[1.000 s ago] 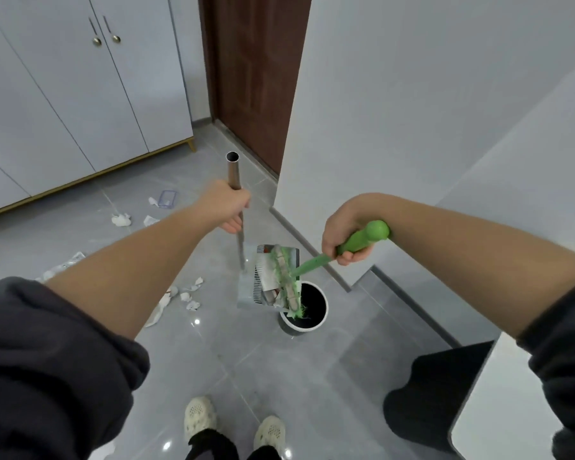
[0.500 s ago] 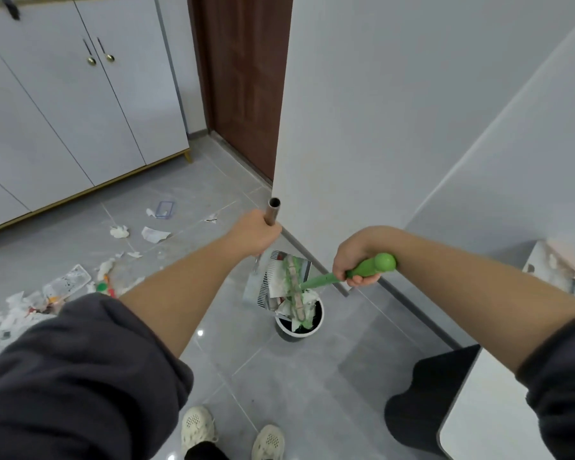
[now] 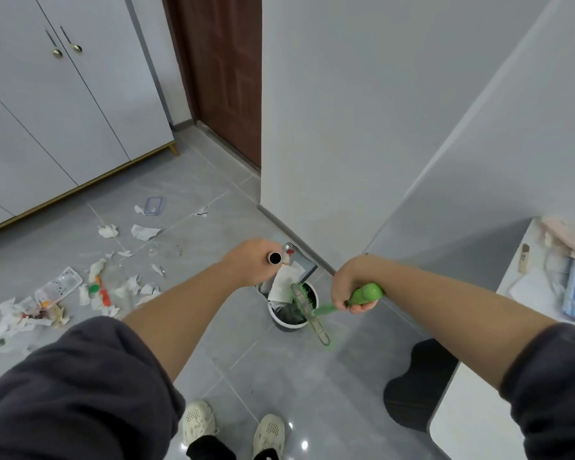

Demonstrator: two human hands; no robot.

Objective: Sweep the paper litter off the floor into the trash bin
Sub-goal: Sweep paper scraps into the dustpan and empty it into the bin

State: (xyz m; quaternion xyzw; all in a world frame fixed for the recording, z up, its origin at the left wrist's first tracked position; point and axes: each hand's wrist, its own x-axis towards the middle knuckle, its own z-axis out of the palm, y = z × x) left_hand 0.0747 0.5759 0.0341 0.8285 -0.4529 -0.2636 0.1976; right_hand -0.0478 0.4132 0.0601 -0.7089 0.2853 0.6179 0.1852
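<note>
In the head view, a grey plastic dustpan [image 3: 304, 265] is seen tipped over the round grey trash bin with a white rim [image 3: 279, 319], which stands on the grey tiled floor [image 3: 279, 376] close to the corner of the white wall. The left hand [image 3: 249, 260] is wrapped round the top of the pan's bare metal tube handle [image 3: 274, 258], whose open end faces the camera. The right hand [image 3: 351, 290] is closed round the thick grip of a small green plastic hand brush [image 3: 312, 313], whose bristled head is held across the bin's mouth, beside the pan's lip. A white sheet of paper [image 3: 284, 282] is seen hanging from the pan into the bin; whether the pan has been fully cleared cannot be told. One load is thus judged to be in the course of being emptied. Much is left: a broad scatter of torn white paper litter [image 3: 14, 322], mixed with a clear plastic wrapper [image 3: 58, 287] and some orange and green scraps, lies on the floor to the left, well apart from the bin, and further crumpled pieces [image 3: 108, 231] lie nearer the white cabinet [image 3: 63, 111]. Several more loads are judged to be needed before the floor is done.
</note>
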